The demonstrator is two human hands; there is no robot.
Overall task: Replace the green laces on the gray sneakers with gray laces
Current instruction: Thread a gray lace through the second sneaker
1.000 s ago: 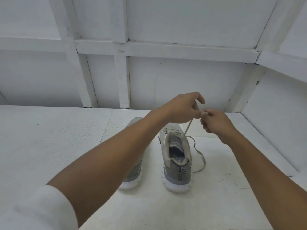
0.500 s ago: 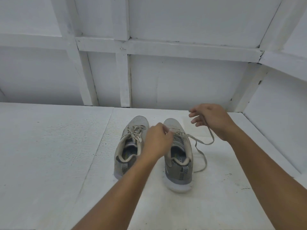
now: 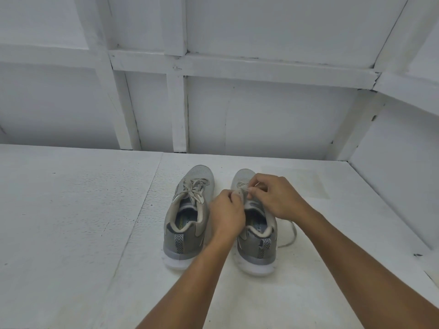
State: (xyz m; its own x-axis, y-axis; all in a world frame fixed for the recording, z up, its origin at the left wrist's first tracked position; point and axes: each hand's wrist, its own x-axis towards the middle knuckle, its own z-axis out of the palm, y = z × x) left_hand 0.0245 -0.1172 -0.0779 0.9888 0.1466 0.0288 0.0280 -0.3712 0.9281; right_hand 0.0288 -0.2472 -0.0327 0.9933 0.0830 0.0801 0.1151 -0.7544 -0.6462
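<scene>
Two bare arms reach in from the near edge. Two gray sneakers stand side by side on a white board [image 3: 71, 233], with their heels near and their toes far. The left sneaker [image 3: 183, 243] has a pale gray lace [image 3: 196, 189] tied in a bow over its tongue. The right sneaker [image 3: 257, 248] is just beside it.

Both hands are over the top of the right sneaker. The left hand [image 3: 226, 213] has its fingers curled and pinches this shoe's gray lace [image 3: 242, 186] from the left. The right hand [image 3: 278, 198] pinches the same lace from the right, with its thumb and fingers bent in. The two hands almost touch.

A loose end [image 3: 294, 235] of the lace trails on the board to the right of the right sneaker.

Far behind the shoes stands a white wall [image 3: 261, 115] with white beams across it.
</scene>
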